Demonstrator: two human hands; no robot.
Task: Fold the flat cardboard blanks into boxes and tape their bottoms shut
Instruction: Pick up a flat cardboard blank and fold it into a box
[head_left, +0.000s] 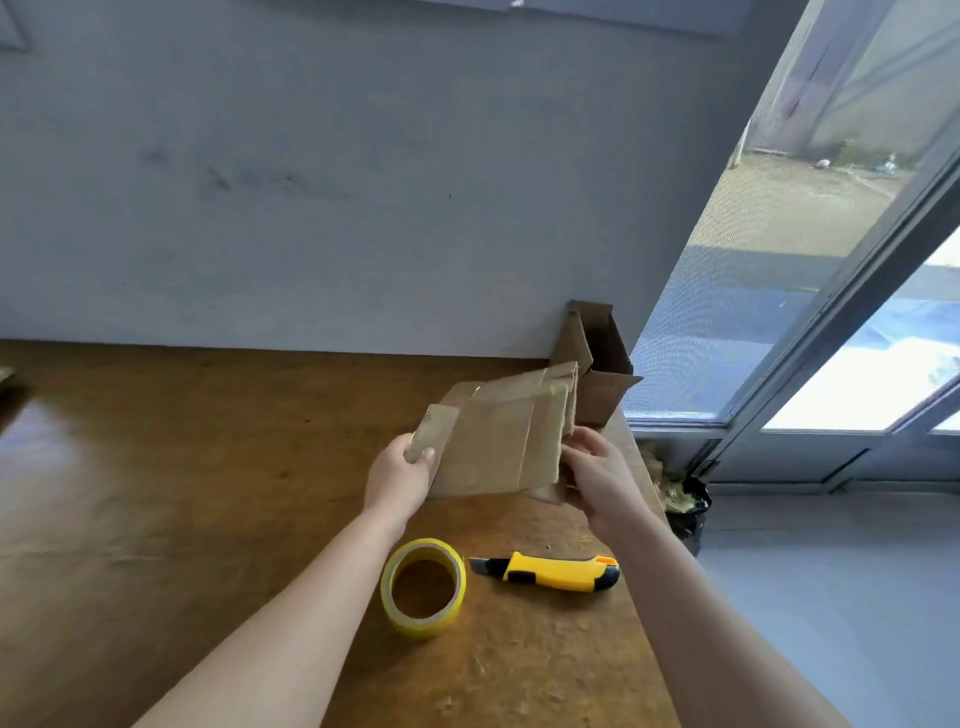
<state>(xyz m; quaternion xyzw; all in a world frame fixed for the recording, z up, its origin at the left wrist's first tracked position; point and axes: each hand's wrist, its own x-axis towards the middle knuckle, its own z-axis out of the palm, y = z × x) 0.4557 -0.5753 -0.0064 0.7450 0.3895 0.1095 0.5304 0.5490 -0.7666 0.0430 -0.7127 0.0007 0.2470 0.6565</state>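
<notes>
A flat brown cardboard blank is held tilted just above the wooden table, near its right side. My left hand grips the blank's left edge, thumb on top. My right hand holds its right edge, fingers curled around the flaps. More flat cardboard lies behind and partly under the held blank. An erected cardboard box stands open at the table's far right corner against the wall. A yellow tape roll lies on the table below my hands.
A yellow and black utility knife lies right of the tape roll, blade pointing left. The table's right edge drops to a grey floor. A black bag with rubbish sits beside the table under a large window. A grey wall backs the table.
</notes>
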